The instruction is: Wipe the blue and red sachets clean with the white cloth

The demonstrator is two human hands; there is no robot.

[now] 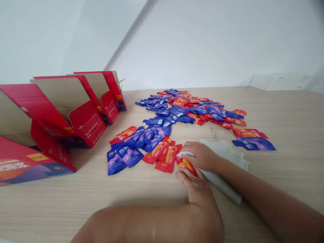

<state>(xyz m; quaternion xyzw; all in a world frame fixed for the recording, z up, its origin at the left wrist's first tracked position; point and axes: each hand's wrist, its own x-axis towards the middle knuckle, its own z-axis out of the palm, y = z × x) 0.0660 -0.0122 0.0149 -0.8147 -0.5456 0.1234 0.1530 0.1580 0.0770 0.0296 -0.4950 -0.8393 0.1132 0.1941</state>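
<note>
My right hand [199, 155] is closed on a white cloth [225, 152] and presses it onto a red-orange sachet [186, 164] on the wooden table [278, 111]. My left hand [193, 185] lies just below, its fingers resting on the near edge of the same sachet. To the left of both hands lie rows of blue sachets [129, 155] and red sachets [164, 155]. A larger loose heap of blue and red sachets [187, 108] spreads out behind them.
Three open red cardboard boxes stand in a row at the left: the nearest box [30, 148], the middle box [81, 118] and the far box [111, 98]. Two sachets, one red [249, 133] and one blue [254, 144], lie apart at the right. A white wall stands behind the table.
</note>
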